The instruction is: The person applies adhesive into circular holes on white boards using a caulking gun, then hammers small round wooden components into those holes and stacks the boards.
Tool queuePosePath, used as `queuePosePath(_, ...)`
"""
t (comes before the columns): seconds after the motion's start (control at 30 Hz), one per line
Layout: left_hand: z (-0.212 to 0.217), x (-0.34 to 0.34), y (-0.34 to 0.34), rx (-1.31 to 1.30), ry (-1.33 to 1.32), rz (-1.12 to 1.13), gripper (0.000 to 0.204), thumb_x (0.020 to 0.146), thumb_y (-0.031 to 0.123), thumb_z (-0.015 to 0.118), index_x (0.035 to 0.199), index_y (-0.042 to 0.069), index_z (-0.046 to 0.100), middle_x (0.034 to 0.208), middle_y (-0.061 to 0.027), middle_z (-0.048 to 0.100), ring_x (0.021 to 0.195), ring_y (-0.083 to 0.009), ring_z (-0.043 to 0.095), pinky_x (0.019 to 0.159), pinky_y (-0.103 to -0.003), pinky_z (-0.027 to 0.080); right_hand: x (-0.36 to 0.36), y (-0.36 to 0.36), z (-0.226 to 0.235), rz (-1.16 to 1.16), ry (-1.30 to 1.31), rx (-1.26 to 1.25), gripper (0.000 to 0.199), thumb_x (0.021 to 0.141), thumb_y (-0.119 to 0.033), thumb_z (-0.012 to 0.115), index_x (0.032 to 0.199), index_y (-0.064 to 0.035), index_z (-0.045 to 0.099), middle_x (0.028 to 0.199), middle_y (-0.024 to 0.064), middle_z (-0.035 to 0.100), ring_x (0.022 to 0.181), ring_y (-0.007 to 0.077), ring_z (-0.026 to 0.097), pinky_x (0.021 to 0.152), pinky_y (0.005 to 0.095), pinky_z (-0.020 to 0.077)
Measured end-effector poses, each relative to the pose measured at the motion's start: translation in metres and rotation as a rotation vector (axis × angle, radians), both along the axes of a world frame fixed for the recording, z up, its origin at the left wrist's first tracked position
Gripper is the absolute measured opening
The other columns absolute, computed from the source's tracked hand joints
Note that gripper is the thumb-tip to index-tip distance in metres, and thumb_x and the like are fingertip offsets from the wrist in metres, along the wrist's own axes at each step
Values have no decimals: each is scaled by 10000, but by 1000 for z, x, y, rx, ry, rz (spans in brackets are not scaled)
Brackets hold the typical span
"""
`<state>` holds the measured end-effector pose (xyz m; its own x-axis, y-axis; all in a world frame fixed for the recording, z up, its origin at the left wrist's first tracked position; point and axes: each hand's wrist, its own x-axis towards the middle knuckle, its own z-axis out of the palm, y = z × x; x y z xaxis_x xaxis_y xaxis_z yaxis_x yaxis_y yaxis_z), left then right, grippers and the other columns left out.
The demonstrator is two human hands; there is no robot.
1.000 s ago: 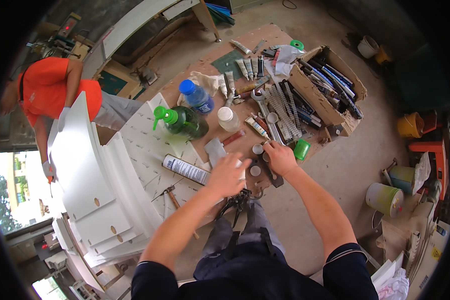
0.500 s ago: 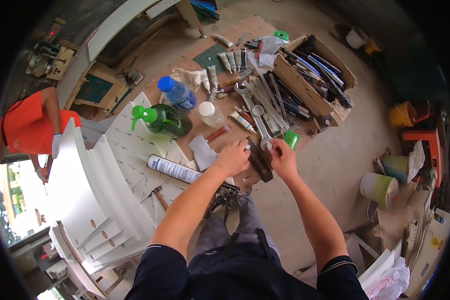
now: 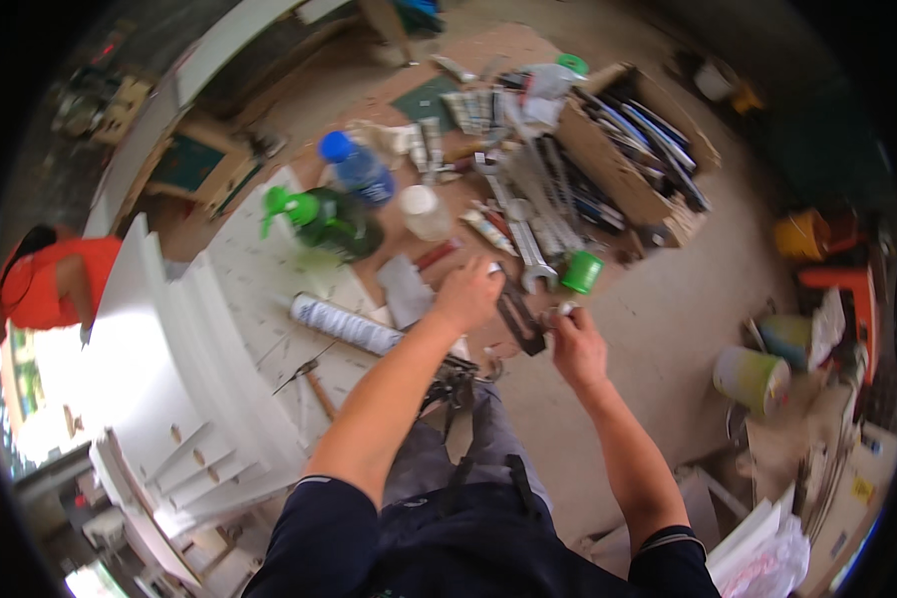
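orange cloth shows at nine o'clock, on a person (image 3: 50,284) crouched beside the stacked white panels (image 3: 169,379); a second ago that person sat higher in our view, so our head has turned while they stay by the panels. moving toward the centre, we see a green spray bottle (image 3: 319,219) and a blue-capped water bottle (image 3: 354,169) at eleven o'clock, a white sealant cartridge (image 3: 344,324) lying on the panel, and a small hammer (image 3: 309,374) just below it.

our left hand (image 3: 468,294) sits at the centre with fingers curled; it touches the upper end of a dark flat tool (image 3: 520,319), though we cannot tell whether it truly grips it. a second ago this hand lay spread lower down, near the cartridge. we judge it has come up to steady the piece.

our right hand (image 3: 576,344), at four o'clock from the left, pinches a small pale part (image 3: 558,314) between its fingertips, just beside the lower end of the dark tool. before, it hovered over the round tins; now both hands meet on the tool.

further right lie wrenches (image 3: 528,239), a green cap (image 3: 581,271), a cardboard box of tools (image 3: 628,149) at one o'clock, and buckets (image 3: 757,374) at three o'clock.
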<state>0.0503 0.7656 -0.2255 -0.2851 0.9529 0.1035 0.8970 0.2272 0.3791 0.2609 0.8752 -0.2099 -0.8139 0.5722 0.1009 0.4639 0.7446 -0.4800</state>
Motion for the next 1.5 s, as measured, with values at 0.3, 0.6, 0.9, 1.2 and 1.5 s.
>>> queuePosePath(0.3, 58, 11, -43, 434, -1349, 705, 83, 771, 65, 548, 746, 40, 622, 775, -41, 603, 619, -153, 554, 549, -328, 454, -25, -32, 39, 129, 366, -423, 56, 852, -41, 627, 883, -12, 591, 919, 62, 527, 727, 171, 500, 625, 241, 397)
queuePosePath(0.6, 129, 106, -336, 762, -2227, 865, 316, 931, 307, 612, 1045, 12, 620, 882, -44, 623, 768, -128, 589, 674, -262, 488, -84, -273, 154, 955, -370, -1341, 120, 926, -145, 600, 989, -45, 615, 874, 4, 576, 697, 109, 539, 638, 264, 438)
queuePosePath(0.9, 124, 150, -565, 1011, -2312, 465, 257, 930, 266, 644, 1061, 46, 616, 830, -69, 635, 628, -118, 579, 446, -213, 390, -108, -462, 217, 1052, -837, -1241, 96, 932, -128, 619, 933, -32, 619, 1111, 55, 608, 755, 101, 623, 642, 234, 482)
queuePosePath(1.2, 129, 121, -687, 794, -2120, 633, 152, 892, 91, 639, 1031, 30, 630, 768, -66, 609, 584, -92, 502, 467, -204, 342, -205, -510, 182, 881, 279, 203, 95, 760, -62, 701, 830, -74, 638, 1089, 77, 685, 872, 241, 655, 692, 329, 543)
queuePosePath(1.5, 135, 124, -713, 686, -1960, 789, 131, 908, 118, 648, 1015, 47, 626, 753, 16, 573, 613, -34, 467, 504, -190, 340, -222, -521, 159, 941, 327, 369, 151, 732, -37, 690, 864, -101, 656, 1109, 39, 686, 1053, 254, 605, 827, 357, 519)
